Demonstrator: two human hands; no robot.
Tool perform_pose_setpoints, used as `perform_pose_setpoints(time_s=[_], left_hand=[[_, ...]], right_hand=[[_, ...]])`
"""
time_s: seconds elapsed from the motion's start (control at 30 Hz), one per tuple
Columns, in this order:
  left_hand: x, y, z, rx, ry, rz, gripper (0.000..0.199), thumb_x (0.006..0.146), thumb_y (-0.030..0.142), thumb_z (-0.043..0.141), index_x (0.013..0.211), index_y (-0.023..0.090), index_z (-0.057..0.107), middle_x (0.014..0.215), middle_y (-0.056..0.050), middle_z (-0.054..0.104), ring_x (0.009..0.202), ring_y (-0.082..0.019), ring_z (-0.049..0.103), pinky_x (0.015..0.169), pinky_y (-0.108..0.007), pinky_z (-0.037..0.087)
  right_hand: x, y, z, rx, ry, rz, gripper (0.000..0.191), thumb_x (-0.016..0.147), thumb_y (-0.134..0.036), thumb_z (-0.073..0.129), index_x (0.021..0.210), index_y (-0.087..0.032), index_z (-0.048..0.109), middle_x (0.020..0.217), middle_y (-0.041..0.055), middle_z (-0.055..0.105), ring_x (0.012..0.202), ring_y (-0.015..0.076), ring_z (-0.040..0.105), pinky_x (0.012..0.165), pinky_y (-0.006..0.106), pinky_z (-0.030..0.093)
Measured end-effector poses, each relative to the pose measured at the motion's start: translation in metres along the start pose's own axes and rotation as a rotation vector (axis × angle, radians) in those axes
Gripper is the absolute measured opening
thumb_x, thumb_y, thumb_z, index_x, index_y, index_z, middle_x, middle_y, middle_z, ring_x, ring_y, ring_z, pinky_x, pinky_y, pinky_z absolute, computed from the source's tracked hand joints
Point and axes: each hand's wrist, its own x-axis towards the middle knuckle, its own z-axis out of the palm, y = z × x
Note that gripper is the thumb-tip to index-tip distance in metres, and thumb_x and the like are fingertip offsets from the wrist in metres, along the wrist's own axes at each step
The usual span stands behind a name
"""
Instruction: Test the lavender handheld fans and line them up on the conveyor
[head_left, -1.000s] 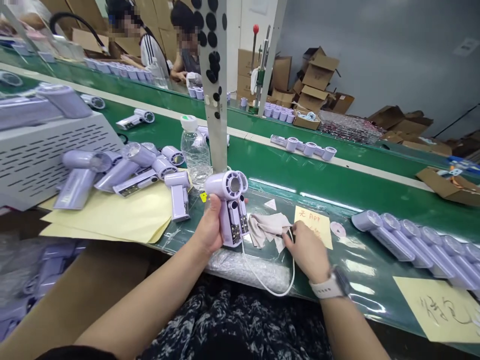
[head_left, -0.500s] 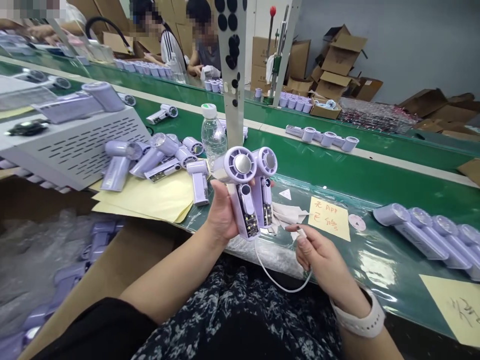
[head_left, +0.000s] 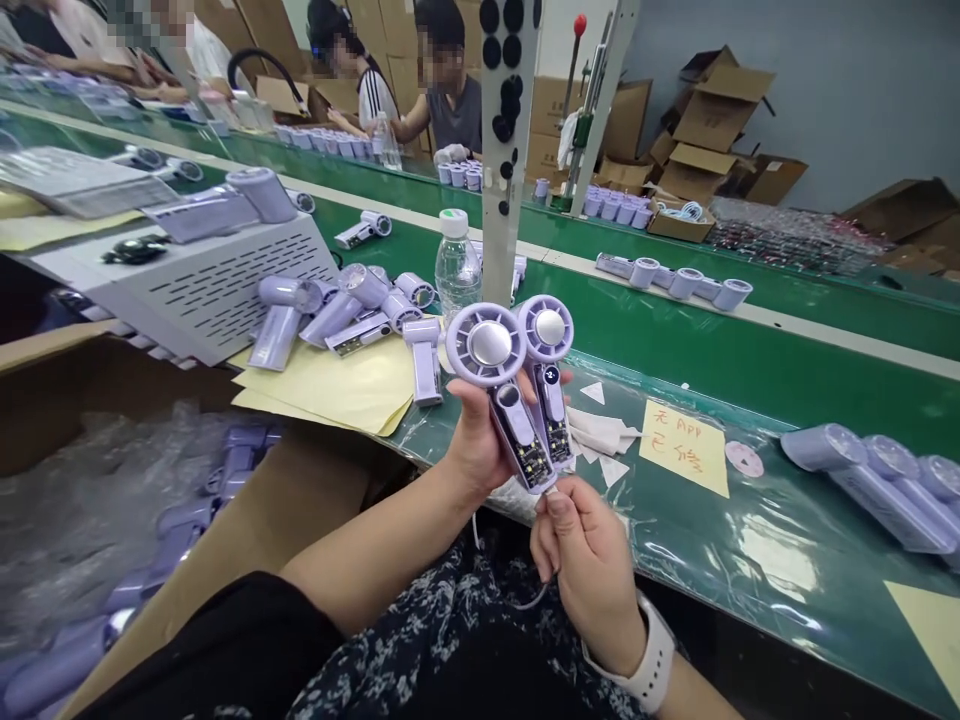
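Left hand (head_left: 480, 440) curls around two purple fans (head_left: 517, 420) above counter edge (head_left: 675, 560); shells look light, smooth, stiff. Open handles show boards, probably fragile; better grip by handle sides. Right hand (head_left: 589, 560) pinches white plug (head_left: 551, 491) at handle bottom.

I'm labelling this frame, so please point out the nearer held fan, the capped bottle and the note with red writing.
Nearer handheld fan (head_left: 491, 343): head view, on its silver hub.
Clear plastic bottle (head_left: 458, 274): head view, on its body.
Yellow note (head_left: 685, 447): head view, mid-sheet.
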Motion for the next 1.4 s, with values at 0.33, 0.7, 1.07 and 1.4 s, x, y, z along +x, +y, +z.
perform_pose_setpoints(time_s=[0.33,0.7,1.07,1.4], left_hand=[[-0.004,-0.008,-0.001,-0.043,0.016,0.002,0.072,0.068,0.094,0.058,0.068,0.021,0.061,0.103,-0.010,0.077,0.123,-0.038,0.067,0.093,-0.049,0.062],[-0.003,0.001,-0.003,-0.336,0.039,-0.185,0.070,0.064,0.088,0.070,0.064,0.018,0.058,0.109,-0.008,0.077,0.103,-0.026,0.074,0.085,-0.037,0.063],[-0.012,-0.009,-0.006,-0.175,-0.082,-0.010,0.069,0.062,0.090,0.069,0.065,0.021,0.067,0.108,-0.010,0.075,0.094,-0.027,0.073,0.073,-0.036,0.063],[-0.008,0.012,-0.015,-0.036,0.023,0.024,0.053,0.068,0.063,0.086,0.098,0.022,0.073,0.112,-0.007,0.075,0.120,-0.031,0.067,0.097,-0.041,0.059]], right_hand=[[0.003,-0.005,-0.001,0.050,-0.092,0.087,0.047,0.100,-0.064,0.054,0.077,-0.022,0.053,0.044,-0.0114,0.036,0.034,0.0097,0.041,0.040,0.022,0.033],[0.001,-0.012,-0.016,-0.399,-0.013,-0.171,0.036,0.105,-0.041,0.052,0.078,-0.022,0.065,0.076,0.0020,0.067,0.071,0.0174,0.062,0.067,0.028,0.045],[0.004,0.000,-0.003,0.053,0.038,0.016,0.048,0.099,-0.058,0.060,0.069,-0.021,0.054,0.048,-0.0053,0.052,0.046,0.0127,0.054,0.052,0.025,0.044],[0.028,-0.028,-0.048,-0.479,0.271,-0.331,0.021,0.102,-0.043,0.060,0.103,-0.026,0.072,0.145,0.0097,0.057,0.138,0.0312,0.048,0.113,0.052,0.039]])
